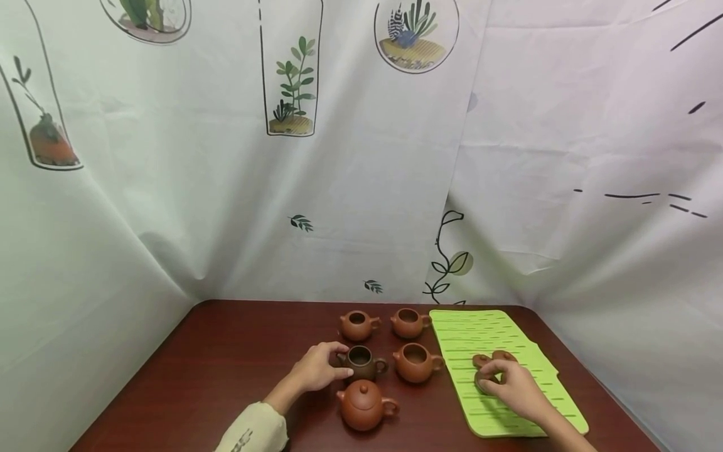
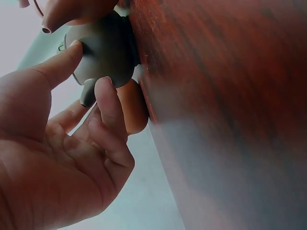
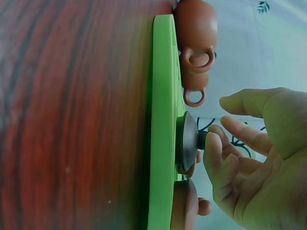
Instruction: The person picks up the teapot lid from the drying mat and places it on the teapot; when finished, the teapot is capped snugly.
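Note:
My left hand (image 1: pixel 317 369) holds a small dark teapot without its lid (image 1: pixel 361 373), thumb and fingers on either side of its spout. In the left wrist view, the thumb (image 2: pixel 67 60) presses on the pot's dark body (image 2: pixel 108 52), and a fingertip lies just below the spout. Over the green mat (image 1: pixel 465 333), my right hand (image 1: pixel 516 386) reaches to a dark lid (image 1: pixel 483 383). The right wrist view has this lid (image 3: pixel 189 139) lying on the mat, a fingertip right at its knob and the thumb well apart from it.
Two brown lids (image 1: pixel 481 360) lie beside the dark one on the mat. Open reddish-brown teapots (image 1: pixel 415 364) stand behind and right of the dark pot. A lidded red-brown teapot (image 1: pixel 364 407) stands nearest me. White printed cloth (image 1: pixel 361 188) hangs behind the dark red table (image 1: pixel 226 351).

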The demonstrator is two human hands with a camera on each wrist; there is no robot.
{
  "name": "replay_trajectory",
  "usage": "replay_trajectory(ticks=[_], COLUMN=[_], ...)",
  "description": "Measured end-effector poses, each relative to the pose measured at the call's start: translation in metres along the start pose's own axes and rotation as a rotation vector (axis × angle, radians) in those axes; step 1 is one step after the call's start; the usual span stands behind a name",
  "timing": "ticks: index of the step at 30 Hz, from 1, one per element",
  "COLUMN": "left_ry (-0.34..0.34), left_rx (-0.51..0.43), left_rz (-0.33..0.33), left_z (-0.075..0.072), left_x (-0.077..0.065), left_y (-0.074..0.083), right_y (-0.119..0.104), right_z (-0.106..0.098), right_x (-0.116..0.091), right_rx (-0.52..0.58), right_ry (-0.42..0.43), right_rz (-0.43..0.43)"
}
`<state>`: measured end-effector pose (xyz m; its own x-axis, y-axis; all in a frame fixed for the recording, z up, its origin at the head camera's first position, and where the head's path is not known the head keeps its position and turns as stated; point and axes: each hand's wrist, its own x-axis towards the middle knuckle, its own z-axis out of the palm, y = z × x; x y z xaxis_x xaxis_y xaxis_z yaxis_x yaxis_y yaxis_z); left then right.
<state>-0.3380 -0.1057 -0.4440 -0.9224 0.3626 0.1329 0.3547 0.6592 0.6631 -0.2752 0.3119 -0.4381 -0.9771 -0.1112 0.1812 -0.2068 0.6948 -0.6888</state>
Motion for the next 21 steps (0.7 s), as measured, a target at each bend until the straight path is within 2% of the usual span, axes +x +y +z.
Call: replay_trajectory(ticks=[7,14,21], left_ry=[-0.005,-0.004,0.011], left_rx=[0.039,0.044,0.046], left_rz=[0.016,0.02,0.016], left_z=[-0.0007,-0.0007,0.0003], left_x=[-0.0008,-0.0002,-0.0015], left_y=[0.0033,0.0059,0.0059], right_y=[-0.0012,0.0015,0.0064], right_z=[-0.0024,-0.0021,-0.0033], right_x=[-0.0033,-0.0041,-0.0019], right_rx=[-0.033,-0.063,-0.089], right_ry=[0.019,0.056,0.047], right_rz=[0.003,0.05,0.019])
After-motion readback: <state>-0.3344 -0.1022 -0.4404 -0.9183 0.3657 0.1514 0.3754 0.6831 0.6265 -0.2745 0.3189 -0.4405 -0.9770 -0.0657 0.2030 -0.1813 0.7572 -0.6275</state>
